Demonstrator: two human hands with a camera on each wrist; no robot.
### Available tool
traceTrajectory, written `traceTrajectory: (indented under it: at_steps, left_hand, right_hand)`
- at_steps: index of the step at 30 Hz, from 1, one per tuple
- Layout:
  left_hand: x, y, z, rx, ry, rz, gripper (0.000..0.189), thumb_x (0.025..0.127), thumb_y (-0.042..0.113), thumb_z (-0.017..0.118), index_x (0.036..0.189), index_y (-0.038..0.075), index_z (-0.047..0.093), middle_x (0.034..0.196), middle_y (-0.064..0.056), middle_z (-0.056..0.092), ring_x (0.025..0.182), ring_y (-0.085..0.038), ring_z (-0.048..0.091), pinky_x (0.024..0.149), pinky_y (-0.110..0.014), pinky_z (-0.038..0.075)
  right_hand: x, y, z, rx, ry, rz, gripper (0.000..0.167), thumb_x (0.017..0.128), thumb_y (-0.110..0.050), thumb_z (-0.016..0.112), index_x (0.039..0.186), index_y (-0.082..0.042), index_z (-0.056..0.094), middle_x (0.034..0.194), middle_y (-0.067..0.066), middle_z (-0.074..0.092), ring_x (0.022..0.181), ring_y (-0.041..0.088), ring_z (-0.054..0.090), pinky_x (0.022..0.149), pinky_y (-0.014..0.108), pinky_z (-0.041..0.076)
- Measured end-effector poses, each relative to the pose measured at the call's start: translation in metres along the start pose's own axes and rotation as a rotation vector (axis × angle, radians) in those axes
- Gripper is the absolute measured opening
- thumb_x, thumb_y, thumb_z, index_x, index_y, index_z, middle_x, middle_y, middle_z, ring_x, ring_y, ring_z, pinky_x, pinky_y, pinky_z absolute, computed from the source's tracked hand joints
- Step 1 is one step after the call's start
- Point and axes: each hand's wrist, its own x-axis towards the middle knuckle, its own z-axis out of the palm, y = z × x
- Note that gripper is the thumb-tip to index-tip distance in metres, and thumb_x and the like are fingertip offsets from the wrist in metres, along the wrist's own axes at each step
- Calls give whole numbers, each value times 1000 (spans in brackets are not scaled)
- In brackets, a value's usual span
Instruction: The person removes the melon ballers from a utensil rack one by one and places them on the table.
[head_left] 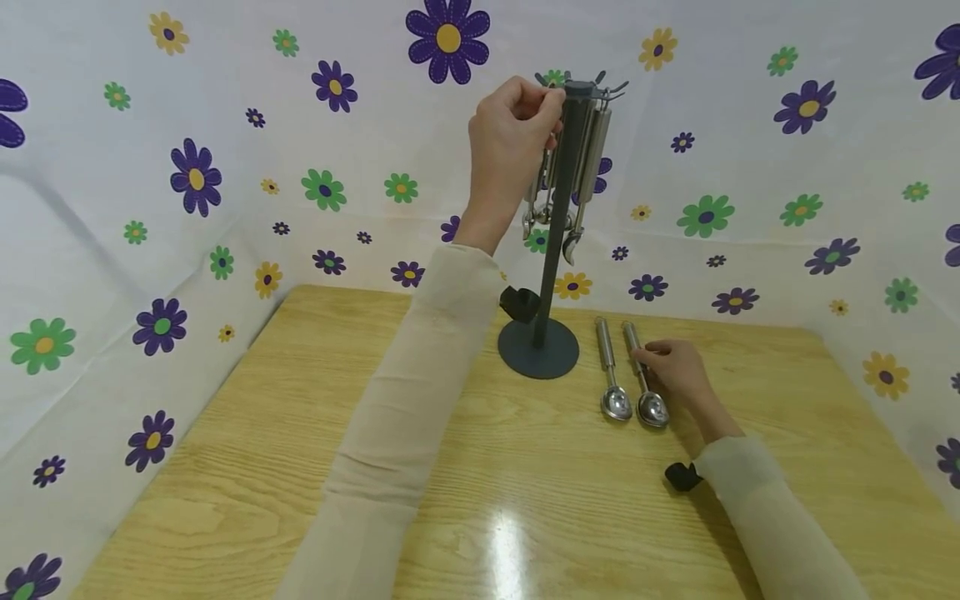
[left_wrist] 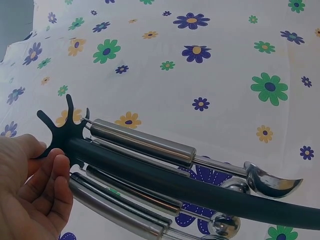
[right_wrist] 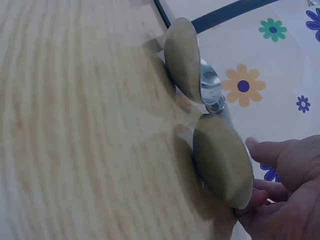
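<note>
A dark grey utensil stand [head_left: 551,271] stands upright, with several metal scoops hanging from its hooks [left_wrist: 70,105]. My left hand [head_left: 513,137] pinches one of the hooks at the top, beside the hanging scoops [left_wrist: 145,142]. Two more ice cream scoops lie side by side on the table, right of the stand. The nearer one to my right hand is the right scoop [head_left: 652,411]; that hand [head_left: 678,371] holds its handle between thumb and fingers. The left scoop [head_left: 616,404] lies untouched. In the right wrist view, the scoop bowl [right_wrist: 222,160] hides the gripped handle.
The stand's round base [head_left: 538,358] rests near the back of the wooden table [head_left: 262,467]. Flower-patterned white cloth [head_left: 712,267] hangs behind the table and at both sides. Black straps [head_left: 520,304] show at both wrists.
</note>
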Motion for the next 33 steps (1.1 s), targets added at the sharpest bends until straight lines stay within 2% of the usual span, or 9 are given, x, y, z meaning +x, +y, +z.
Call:
traceTrajectory:
  at_steps: [3,11,16,19,24,26,33]
  left_hand:
    - [0,0,0,2,1,4,12,102,11,66,102,-1,69,86,-8,70,71,-16,63,73,-24,57]
    - [-2,0,-1,-4,1,12,13,102,11,66,103,-1,69,86,-9,69,72,-17,63,73,-23,56]
    - [-3,0,0,-7,2,7,13,102,12,67,104,-1,69,87,-9,69,74,-17,63,74,-22,57]
    - [-2,0,-1,-6,5,12,13,103,11,66,104,-1,69,87,-9,69,74,-17,63,74,-22,57]
    - [-2,-1,-2,-6,4,17,12,103,11,66,104,-1,69,86,-9,69,73,-17,63,73,-23,56]
    - [-2,-2,-2,-4,5,17,12,103,11,66,104,-1,69,86,-9,69,72,-17,63,73,-23,56]
    - [-2,-1,-1,-20,9,15,13,102,11,67,104,-2,69,87,-10,70,73,-17,63,73,-23,57]
  right_hand:
    - [1,3,-2,8,9,22,63,106,-37,59,143,13,49,130,33,60,95,24,64,72,19,52]
    - [-6,-3,-13,59,-6,-2,63,109,-40,51,147,10,46,130,30,59,95,21,63,76,21,53]
    - [-7,-19,-20,116,5,-84,61,110,-37,49,146,11,46,132,32,57,96,19,63,79,23,56]
    - [-3,-35,-25,143,24,-153,59,110,-36,50,144,12,49,126,28,61,94,16,64,79,23,57]
    - [2,-76,-33,197,55,-226,57,108,-37,54,142,10,53,109,4,67,92,13,65,79,19,56]
    - [3,-95,-37,215,69,-249,58,108,-39,56,143,7,54,107,0,68,93,13,66,79,18,55]
    - [-2,-157,-42,266,154,-348,56,104,-49,57,139,-4,61,120,13,66,101,17,66,89,22,54]
